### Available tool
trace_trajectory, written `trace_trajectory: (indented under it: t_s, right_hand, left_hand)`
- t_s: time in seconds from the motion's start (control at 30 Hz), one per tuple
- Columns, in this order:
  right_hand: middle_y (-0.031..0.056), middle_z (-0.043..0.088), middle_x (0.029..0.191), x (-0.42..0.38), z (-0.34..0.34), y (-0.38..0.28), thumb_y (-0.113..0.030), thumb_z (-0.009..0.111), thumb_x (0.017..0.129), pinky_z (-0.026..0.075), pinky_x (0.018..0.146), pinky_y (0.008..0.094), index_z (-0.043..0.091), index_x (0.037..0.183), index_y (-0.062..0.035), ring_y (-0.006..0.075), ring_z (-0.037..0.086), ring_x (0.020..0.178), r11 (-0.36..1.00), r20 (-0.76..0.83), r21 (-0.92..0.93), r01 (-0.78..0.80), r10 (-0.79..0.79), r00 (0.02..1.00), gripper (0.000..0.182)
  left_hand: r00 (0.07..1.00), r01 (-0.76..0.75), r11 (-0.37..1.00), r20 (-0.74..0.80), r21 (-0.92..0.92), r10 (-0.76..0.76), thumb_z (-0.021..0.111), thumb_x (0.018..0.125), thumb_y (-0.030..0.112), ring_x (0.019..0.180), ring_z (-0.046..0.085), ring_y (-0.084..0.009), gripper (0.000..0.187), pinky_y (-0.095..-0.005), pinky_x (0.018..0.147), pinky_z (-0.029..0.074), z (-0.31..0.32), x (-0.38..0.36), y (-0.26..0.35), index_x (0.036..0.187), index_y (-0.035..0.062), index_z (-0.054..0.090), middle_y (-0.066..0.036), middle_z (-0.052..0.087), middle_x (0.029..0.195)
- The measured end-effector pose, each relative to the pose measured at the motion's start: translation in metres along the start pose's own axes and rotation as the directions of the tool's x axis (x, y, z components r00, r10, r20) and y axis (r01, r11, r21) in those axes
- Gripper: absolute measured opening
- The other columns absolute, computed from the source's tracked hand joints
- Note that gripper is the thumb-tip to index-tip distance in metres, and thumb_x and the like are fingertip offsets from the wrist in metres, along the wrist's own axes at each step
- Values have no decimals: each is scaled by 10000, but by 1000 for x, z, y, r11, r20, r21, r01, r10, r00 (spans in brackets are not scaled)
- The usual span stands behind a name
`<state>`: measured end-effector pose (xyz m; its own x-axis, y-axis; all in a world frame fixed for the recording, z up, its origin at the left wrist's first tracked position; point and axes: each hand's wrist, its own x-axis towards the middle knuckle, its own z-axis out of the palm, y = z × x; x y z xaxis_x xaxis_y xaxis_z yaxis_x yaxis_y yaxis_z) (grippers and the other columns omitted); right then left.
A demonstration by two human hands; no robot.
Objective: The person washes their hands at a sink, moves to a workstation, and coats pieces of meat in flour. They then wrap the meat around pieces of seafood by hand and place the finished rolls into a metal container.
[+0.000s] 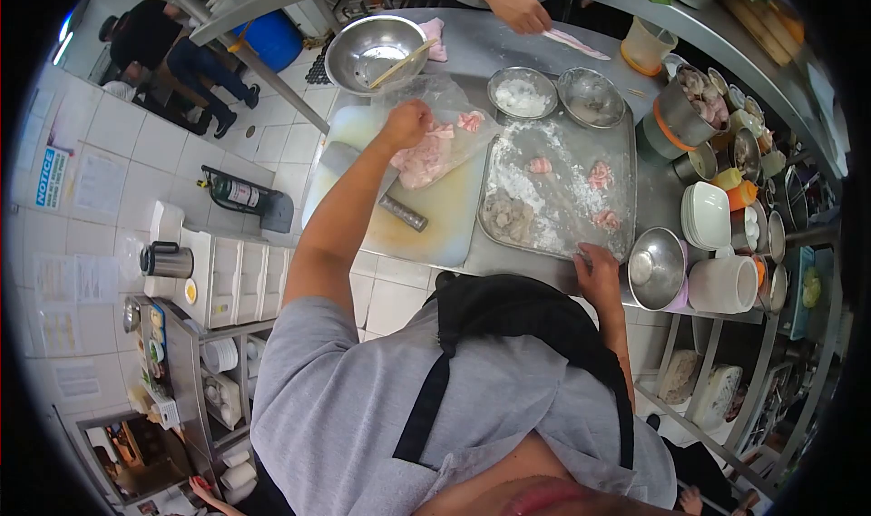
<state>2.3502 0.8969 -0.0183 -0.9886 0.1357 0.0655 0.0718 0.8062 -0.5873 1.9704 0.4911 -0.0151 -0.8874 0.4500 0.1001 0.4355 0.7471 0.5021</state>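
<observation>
My left hand [408, 126] is closed above a clear plastic bag [445, 91] on the white cutting board [381, 230]. Pink sliced meat [424, 159] lies in the bag, and a small folded piece [470, 121] sits by its edge. Whatever the left fingers pinch is hidden. A cleaver [399, 212] lies partly under the left forearm. My right hand [599, 275] is open, its fingers apart at the near rim of a metal tray [549, 251]. The floured tray holds rolled meat pieces [601, 175] and a greyish floury heap [508, 219].
A large steel bowl [349, 55] with a wooden stick stands behind the board. Bowls of flour [522, 94] and greyish powder [590, 98] touch the tray's far side. Another person's hand [519, 9] holds a meat strip across the table. Containers and a steel bowl [655, 266] crowd the right.
</observation>
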Motion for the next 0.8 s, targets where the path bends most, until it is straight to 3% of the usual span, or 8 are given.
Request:
trace_trajectory:
  t_s: [0.1,0.2,0.43,0.5,0.53,0.57,0.67,0.8]
  right_hand:
    - [156,705,1163,2,1,-1,-206,700,915,445,1010,488,696,1206,-70,363,624,1129,1000,-1,27,-10,10,1000,321]
    - [158,706,1167,12,-1,-10,-206,704,914,441,1015,481,699,1199,-67,361,624,1140,999,-4,19,32,-32,999,317]
    - [170,713,1165,22,-12,-21,-190,707,918,444,1022,467,705,1184,-58,360,634,1141,989,-13,98,110,-109,994,297]
    - [175,716,1156,26,-14,-20,-187,711,921,465,1007,461,708,1178,-52,365,643,1125,985,-10,131,110,-109,994,291]
    - [180,719,1148,27,-15,-20,-185,714,923,485,992,455,711,1172,-45,370,652,1109,980,0,165,109,-111,994,286]
    - [180,719,1148,32,-19,-25,-185,714,923,485,992,455,711,1172,-45,370,652,1109,981,-6,166,100,-101,995,286]
    - [177,726,1137,56,-31,-44,-190,717,945,532,946,411,706,1196,-27,346,689,1065,937,-22,277,214,-217,976,299]
    - [136,700,1208,100,-45,-95,-209,752,939,528,957,376,618,1346,-48,253,675,1079,792,-100,544,278,-268,958,457]
  left_hand:
    - [978,-30,998,207,59,17,726,858,263,1198,622,-267,208,-480,998,459,-20,-4,10,1012,127,759,-63,679,1243]
    - [970,-211,936,182,283,163,707,870,246,1201,618,-275,185,-504,981,455,-11,-25,23,1004,119,730,-68,677,1238]
    - [978,-206,884,118,419,171,687,903,244,1140,644,-307,199,-505,946,472,-10,-5,28,1043,106,718,-92,698,1186]
    - [998,31,997,57,-71,-27,645,943,243,1005,679,-350,214,-457,890,509,-29,4,38,1046,66,706,-130,724,1059]
    - [991,-29,985,123,-168,50,589,1010,247,880,688,-290,248,-386,824,525,-51,4,57,1047,27,697,-123,736,950]
    - [990,-37,985,130,-168,59,589,1010,247,880,688,-290,248,-386,824,525,-70,0,82,1047,27,697,-123,736,950]
    - [961,68,904,272,-421,54,542,1077,248,838,623,-102,296,-310,808,510,-94,-3,133,1070,6,712,-30,725,901]
    - [862,40,835,441,-548,248,524,1104,288,881,609,-72,343,-280,859,497,-92,-10,193,1122,6,719,-1,725,942]
